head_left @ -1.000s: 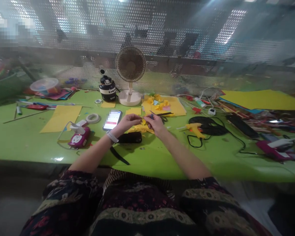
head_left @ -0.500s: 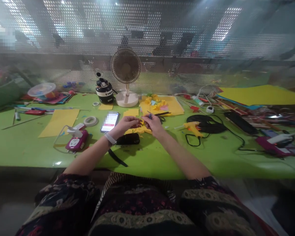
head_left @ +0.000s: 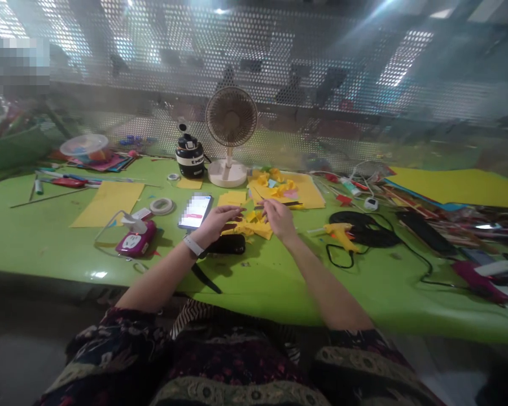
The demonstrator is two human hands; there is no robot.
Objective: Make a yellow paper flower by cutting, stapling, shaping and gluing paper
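My left hand (head_left: 220, 221) is over the table with thumb and forefinger close together. Anything between the tips is too small to make out. My right hand (head_left: 279, 219) grips a thin dark stick-like tool (head_left: 258, 193), which points up and left; its kind is unclear. Between and below the hands lie crumpled yellow paper pieces (head_left: 254, 226). A long black object (head_left: 294, 203) lies on the table behind my right hand, partly hidden. Under my left wrist is a black oblong case (head_left: 232, 245). A lit phone (head_left: 196, 212) lies left of my left hand.
A fan (head_left: 227, 172) and a black bottle (head_left: 190, 162) stand at the back, beside yellow paper flowers (head_left: 275, 179). To the right are a yellow glue gun (head_left: 342, 234) and coiled black cable (head_left: 366, 228). Leftward are a tape roll (head_left: 161, 207) and purple power socket (head_left: 136, 239).
My hands have moved apart, the right one shifting to the right, and more of the yellow paper pieces shows between them. The whole view has also shifted slightly.
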